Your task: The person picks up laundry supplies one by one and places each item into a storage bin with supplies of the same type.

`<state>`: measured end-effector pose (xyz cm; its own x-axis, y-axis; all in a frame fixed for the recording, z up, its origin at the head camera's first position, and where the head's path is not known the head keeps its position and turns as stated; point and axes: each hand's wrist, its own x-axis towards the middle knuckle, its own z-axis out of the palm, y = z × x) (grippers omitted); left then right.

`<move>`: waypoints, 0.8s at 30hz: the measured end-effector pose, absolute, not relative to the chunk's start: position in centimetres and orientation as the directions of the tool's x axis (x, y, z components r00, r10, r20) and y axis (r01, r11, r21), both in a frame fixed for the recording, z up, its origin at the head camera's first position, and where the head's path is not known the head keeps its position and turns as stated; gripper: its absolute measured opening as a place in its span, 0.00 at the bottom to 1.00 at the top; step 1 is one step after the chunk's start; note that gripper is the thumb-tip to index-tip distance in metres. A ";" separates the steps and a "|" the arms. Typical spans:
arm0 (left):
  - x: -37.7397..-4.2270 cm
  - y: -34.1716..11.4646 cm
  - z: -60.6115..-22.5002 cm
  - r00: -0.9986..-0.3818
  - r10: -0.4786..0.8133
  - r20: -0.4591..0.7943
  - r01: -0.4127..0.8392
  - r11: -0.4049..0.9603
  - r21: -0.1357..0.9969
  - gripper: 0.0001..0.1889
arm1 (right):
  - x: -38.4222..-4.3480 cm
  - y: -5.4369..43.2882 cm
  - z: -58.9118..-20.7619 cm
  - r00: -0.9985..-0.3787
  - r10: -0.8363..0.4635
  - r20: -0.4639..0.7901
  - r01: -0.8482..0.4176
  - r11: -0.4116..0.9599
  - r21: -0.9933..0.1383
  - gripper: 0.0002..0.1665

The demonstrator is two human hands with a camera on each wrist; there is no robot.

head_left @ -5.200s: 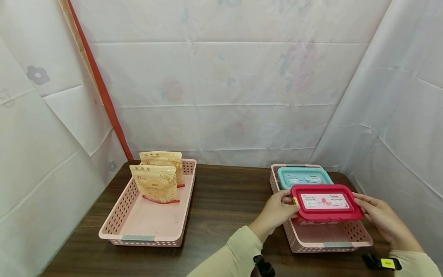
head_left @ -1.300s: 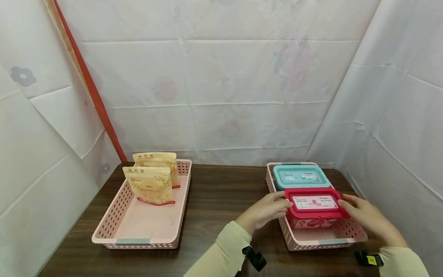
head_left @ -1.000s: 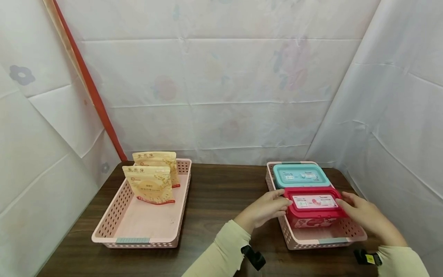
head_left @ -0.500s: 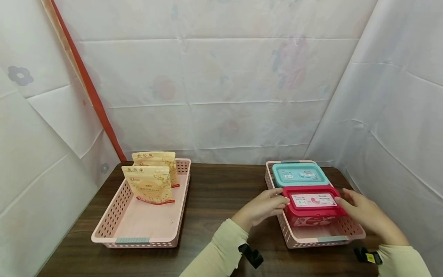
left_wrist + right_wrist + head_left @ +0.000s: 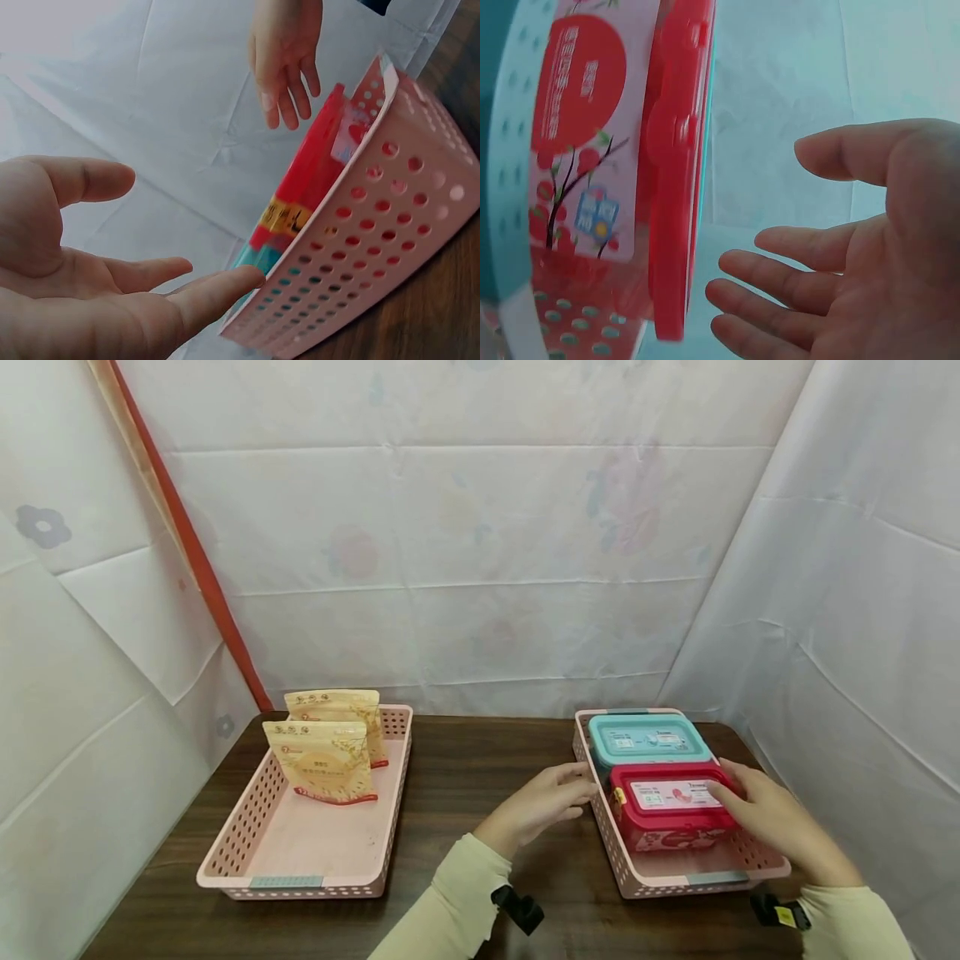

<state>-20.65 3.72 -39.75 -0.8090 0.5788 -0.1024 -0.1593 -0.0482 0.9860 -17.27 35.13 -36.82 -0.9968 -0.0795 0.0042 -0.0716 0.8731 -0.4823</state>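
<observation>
A plastic box with a red lid (image 5: 678, 795) sits in the right pink basket (image 5: 660, 887), in front of a similar box with a teal lid (image 5: 651, 739). My left hand (image 5: 542, 803) is off the basket's left side, fingers spread and holding nothing. At the red box's right end, my right hand (image 5: 772, 814) hovers with loose fingers that overlap the lid in the head view. The right wrist view shows a gap between that hand (image 5: 840, 270) and the red lid (image 5: 676, 187). A yellow sticker (image 5: 285, 217) marks the lid's left end.
A second pink basket (image 5: 322, 847) stands on the left of the dark wooden table (image 5: 480, 777). Two yellow pouches stand upright in it, the front one (image 5: 324, 762) overlapping the rear one (image 5: 341, 703). White curtains (image 5: 465, 635) enclose the back and sides.
Both hands lowered the red-lidded box from above the right basket into it, then let go of it. The left hand has drawn away to the left; the right fingers have loosened and lifted off.
</observation>
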 end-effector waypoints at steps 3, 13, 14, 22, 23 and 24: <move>-20.8 3.0 -39.9 -0.823 0.560 -0.096 -0.145 -0.044 0.988 0.33 | -17.4 34.3 -36.8 -0.997 -0.083 0.007 -0.076 0.875 -0.478 0.44; -21.0 0.3 -40.1 -0.839 0.537 -0.080 -0.107 -0.018 0.994 0.32 | -17.6 31.2 -36.5 -0.987 -0.155 0.043 -0.155 0.850 -0.503 0.42; -21.0 0.0 -40.1 -0.841 0.535 -0.077 -0.105 -0.021 0.994 0.32 | -17.6 30.9 -36.5 -0.984 -0.169 0.049 -0.169 0.839 -0.516 0.41; -21.5 -2.3 -39.8 -0.861 0.507 -0.046 -0.073 -0.034 0.997 0.32 | -17.3 28.2 -36.0 -0.962 -0.262 0.079 -0.253 0.744 -0.619 0.38; -21.5 -2.6 -39.8 -0.863 0.503 -0.042 -0.067 -0.032 0.997 0.32 | -17.2 27.9 -36.0 -0.959 -0.270 0.080 -0.259 0.736 -0.626 0.38; -21.6 -2.9 -39.7 -0.866 0.498 -0.039 -0.063 -0.032 0.997 0.32 | -17.2 27.5 -35.9 -0.957 -0.277 0.085 -0.267 0.730 -0.629 0.38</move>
<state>-21.59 -2.93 -39.74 -0.8660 0.4985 -0.0388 -0.0631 -0.0320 0.9975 -17.24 27.54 -35.90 -0.9571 -0.2772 0.0848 -0.2672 0.7303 -0.6287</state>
